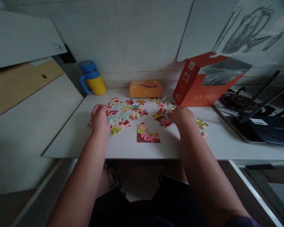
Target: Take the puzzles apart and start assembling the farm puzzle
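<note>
Many jigsaw puzzle pieces (pixel 124 115) lie scattered across the white table, some overlapping. Closer to the front edge, a few joined pieces form a partly assembled puzzle (pixel 148 136) with a pink caterpillar on it. My left hand (pixel 100 118) is at the left end of the scattered pieces, its fingers curled together; whatever is in them is hidden. To the right of the pile, my right hand (pixel 182 116) rests low over the pieces with fingers closed and turned away from view. A red barn piece (pixel 165 122) lies just left of it.
Against the wall stands an orange puzzle box (pixel 145 89). A blue and yellow mug (pixel 94 80) is at the back left. On the right are a large red-orange box (pixel 198 83) with a clear window and a black router (pixel 262 121) with antennas. White boards lean at the left.
</note>
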`<state>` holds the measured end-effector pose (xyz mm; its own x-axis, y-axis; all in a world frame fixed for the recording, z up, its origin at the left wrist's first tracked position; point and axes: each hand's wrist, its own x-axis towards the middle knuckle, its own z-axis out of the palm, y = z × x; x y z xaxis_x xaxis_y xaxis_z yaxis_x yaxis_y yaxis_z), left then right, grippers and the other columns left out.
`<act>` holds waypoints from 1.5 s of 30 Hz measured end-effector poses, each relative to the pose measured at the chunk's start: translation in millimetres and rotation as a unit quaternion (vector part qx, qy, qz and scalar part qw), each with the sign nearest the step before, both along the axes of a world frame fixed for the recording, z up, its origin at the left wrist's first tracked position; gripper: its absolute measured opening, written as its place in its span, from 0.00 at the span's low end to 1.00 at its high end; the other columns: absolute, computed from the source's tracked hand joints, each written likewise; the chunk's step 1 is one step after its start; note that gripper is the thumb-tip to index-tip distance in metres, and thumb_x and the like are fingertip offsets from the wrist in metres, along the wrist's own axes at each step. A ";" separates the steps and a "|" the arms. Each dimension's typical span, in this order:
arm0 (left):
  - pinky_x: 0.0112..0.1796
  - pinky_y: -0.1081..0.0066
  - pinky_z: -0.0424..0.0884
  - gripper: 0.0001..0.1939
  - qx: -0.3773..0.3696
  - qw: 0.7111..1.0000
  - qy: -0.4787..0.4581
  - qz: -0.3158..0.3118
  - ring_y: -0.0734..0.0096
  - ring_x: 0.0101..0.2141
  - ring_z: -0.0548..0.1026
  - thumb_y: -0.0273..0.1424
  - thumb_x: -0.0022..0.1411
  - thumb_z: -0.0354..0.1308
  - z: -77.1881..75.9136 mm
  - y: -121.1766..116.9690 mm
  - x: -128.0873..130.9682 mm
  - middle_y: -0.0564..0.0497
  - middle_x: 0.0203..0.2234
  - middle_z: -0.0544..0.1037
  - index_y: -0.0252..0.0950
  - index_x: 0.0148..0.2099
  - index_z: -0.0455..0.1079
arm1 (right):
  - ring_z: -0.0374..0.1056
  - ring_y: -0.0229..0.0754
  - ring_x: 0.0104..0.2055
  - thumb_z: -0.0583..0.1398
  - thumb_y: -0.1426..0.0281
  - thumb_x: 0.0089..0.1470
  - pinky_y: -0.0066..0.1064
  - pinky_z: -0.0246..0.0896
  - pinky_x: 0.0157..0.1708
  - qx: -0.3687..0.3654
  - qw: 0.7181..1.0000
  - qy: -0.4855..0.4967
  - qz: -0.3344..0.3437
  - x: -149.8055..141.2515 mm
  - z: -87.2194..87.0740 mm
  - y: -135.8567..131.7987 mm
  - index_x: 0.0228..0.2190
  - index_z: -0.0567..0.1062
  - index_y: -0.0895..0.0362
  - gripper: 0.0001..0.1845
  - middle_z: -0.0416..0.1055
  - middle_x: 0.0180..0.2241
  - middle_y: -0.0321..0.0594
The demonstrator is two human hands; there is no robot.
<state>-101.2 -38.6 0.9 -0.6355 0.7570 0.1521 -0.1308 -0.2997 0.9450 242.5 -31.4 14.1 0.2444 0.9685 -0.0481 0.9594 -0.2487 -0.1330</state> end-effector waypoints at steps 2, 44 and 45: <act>0.24 0.75 0.59 0.10 0.000 1.000 -0.004 0.000 0.76 0.23 0.64 0.26 0.41 0.59 0.8 -0.3 0.5 0.58 0.20 0.66 0.39 0.29 0.62 | 0.75 0.64 0.55 0.57 0.65 0.64 0.45 0.69 0.51 0.005 1.000 0.007 0.014 2.7 -3.4 3.0 0.55 0.80 0.69 0.26 0.76 0.52 0.71; 0.24 0.76 0.60 0.09 -0.011 0.999 0.001 0.045 0.76 0.23 0.65 0.28 0.43 0.58 -1.9 1.9 -2.5 0.58 0.21 0.66 0.39 0.31 0.63 | 0.71 0.39 0.32 0.69 0.64 0.57 0.30 0.58 0.33 0.015 0.931 0.136 0.339 -24.2 1.0 3.3 0.40 0.83 0.56 0.11 0.81 0.35 0.41; 0.24 0.76 0.60 0.09 -0.013 0.999 0.002 0.044 0.76 0.23 0.65 0.28 0.43 0.58 -1.4 1.5 -1.7 0.58 0.21 0.66 0.39 0.31 0.63 | 0.71 0.40 0.31 0.69 0.63 0.57 0.30 0.58 0.32 0.010 0.935 0.130 0.331 -21.6 -0.4 4.8 0.39 0.83 0.56 0.11 0.81 0.35 0.41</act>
<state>-102.9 -37.1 -0.5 -0.6992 0.7019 0.1360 -0.1016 -0.2859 0.9529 220.9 -26.6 13.7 -0.4254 0.9050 -0.0023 0.8372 0.3926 -0.3807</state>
